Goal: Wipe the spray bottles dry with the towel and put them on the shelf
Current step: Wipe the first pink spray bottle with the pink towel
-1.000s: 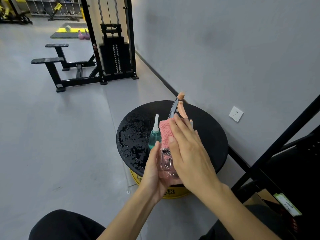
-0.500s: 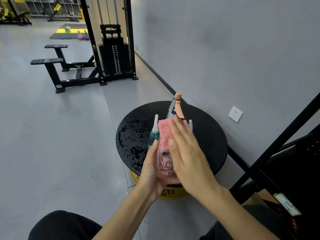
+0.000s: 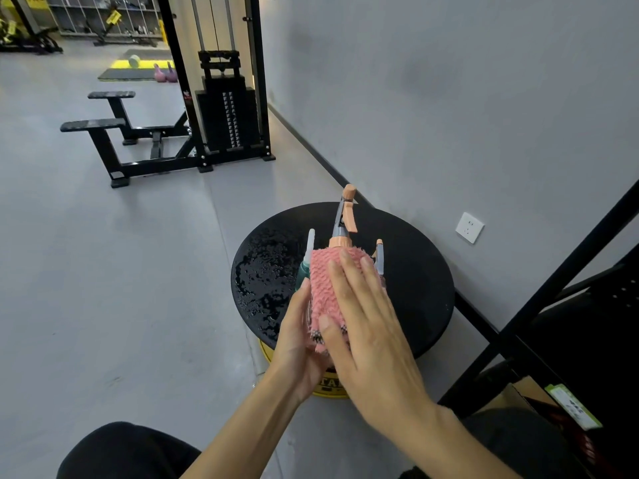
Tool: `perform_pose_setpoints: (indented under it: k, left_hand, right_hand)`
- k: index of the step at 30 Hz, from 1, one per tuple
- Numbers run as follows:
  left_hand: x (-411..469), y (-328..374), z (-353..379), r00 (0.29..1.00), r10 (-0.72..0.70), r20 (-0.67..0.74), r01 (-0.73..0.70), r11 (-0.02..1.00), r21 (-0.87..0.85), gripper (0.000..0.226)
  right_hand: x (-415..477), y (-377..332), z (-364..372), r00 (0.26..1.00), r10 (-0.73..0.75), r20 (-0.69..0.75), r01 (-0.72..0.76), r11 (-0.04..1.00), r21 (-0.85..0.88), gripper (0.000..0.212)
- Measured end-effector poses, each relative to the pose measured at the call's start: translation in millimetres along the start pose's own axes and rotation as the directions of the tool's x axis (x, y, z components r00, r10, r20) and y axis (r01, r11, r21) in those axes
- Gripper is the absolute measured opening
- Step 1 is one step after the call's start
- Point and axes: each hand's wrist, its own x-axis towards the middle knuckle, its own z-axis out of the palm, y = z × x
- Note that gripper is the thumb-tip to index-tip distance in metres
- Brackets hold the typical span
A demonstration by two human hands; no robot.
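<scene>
I hold a clear spray bottle with an orange trigger head (image 3: 346, 216) tilted away from me above the round black table (image 3: 418, 281). A pink towel (image 3: 323, 288) is wrapped over its body. My left hand (image 3: 298, 344) grips the bottle from below and from the left. My right hand (image 3: 366, 326) lies flat on the towel with straight fingers, pressing it onto the bottle. A small green bottle with a white nozzle (image 3: 306, 262) stands on the table behind my left hand. Another sprayer's grey and orange top (image 3: 379, 255) shows past my right fingers.
The table's left half (image 3: 262, 281) is covered in water drops. It stands on a yellow base (image 3: 328, 387). A black shelf frame (image 3: 567, 271) rises at the right, close to a wall with a socket (image 3: 469, 227). A weight machine (image 3: 224, 108) and benches stand farther back.
My right hand has slid to the right across the towel, uncovering more of the pink cloth and the sprayer top behind it. My left hand keeps its hold on the bottle.
</scene>
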Motion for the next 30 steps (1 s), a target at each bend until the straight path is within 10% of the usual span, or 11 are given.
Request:
perform_pose_setpoints:
  k: [30]
  left_hand:
    - [2.0,-5.3,-3.9,0.997,0.014,-0.073,-0.015,1.0,-0.011,0.04]
  right_hand:
    - [4.2,-1.2,2.2,0.999,0.015,0.034,-0.012,0.996,-0.084,0.06]
